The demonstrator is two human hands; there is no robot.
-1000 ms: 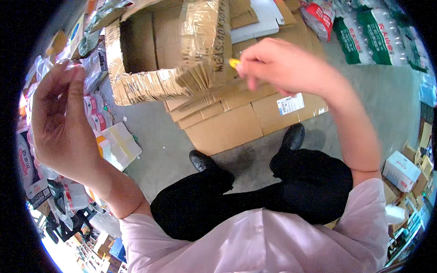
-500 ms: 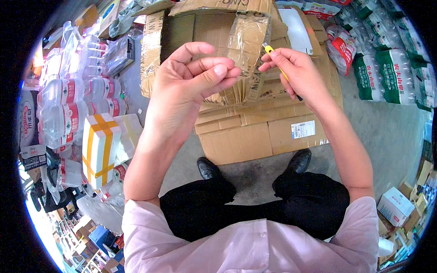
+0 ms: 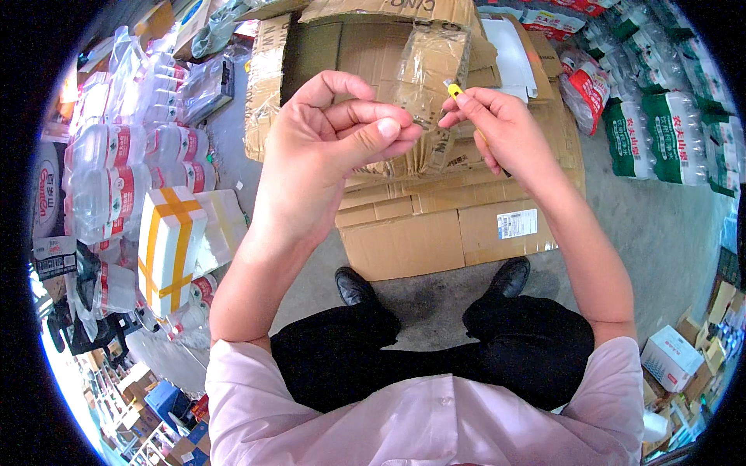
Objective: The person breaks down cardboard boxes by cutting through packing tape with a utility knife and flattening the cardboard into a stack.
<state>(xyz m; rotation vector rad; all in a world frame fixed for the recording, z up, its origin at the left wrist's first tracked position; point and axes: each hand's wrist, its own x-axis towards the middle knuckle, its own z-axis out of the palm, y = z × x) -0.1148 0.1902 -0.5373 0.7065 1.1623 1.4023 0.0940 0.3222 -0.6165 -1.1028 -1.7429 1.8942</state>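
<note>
My right hand (image 3: 497, 128) grips a slim yellow utility knife (image 3: 455, 91), its yellow tip poking out above my fingers and its dark end showing below the palm. My left hand (image 3: 330, 159) is raised beside it, thumb pressed against curled fingertips; whether it pinches anything is hidden. Both hands hover in front of a taped brown cardboard box (image 3: 373, 70) with clear tape hanging off its flap. Flattened cardboard sheets (image 3: 435, 233) lie on the floor under it, just beyond my black shoes (image 3: 353, 286).
Shrink-wrapped packs of water bottles (image 3: 116, 171) are stacked at the left, with a white box strapped in yellow tape (image 3: 171, 248). More bottle packs with green labels (image 3: 660, 124) stand at the right. Small cartons (image 3: 672, 357) sit at the lower right. Grey concrete floor (image 3: 653, 233) shows around them.
My left hand swung in from the far left to the middle, close to my right hand. The view shifted so the cardboard box sits straight ahead.
</note>
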